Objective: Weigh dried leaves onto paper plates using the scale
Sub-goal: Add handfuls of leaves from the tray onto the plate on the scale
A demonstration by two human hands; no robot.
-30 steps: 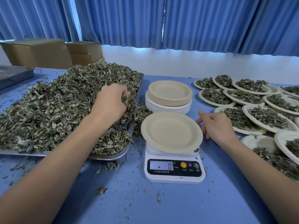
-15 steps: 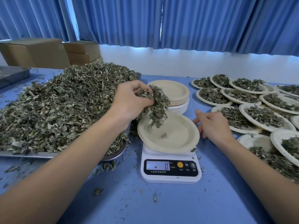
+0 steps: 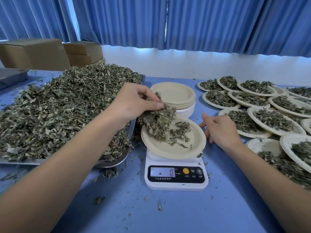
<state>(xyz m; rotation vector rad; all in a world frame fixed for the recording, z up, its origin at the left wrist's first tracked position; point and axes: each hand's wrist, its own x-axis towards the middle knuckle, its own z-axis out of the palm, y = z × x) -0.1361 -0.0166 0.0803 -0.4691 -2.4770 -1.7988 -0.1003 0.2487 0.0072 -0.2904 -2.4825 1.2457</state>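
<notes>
Beige round paper plate is sitting on white digital scale. L hand is gripping clump of grey-green dried leaves over plate's left side; R hand, fingers relaxed, is resting on blue table just beside plate.

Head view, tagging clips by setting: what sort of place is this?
Probably a small herb-portioning workroom: a metal tray heaped with dried leaves, a digital scale, and many filled paper plates.

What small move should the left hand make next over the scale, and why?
Probably the left hand should loosen its grip and let the clump of dried leaves drop onto the paper plate. The hand holds the clump just above the plate, only a few leaves lie on it, and the scale display reads 0.
</notes>
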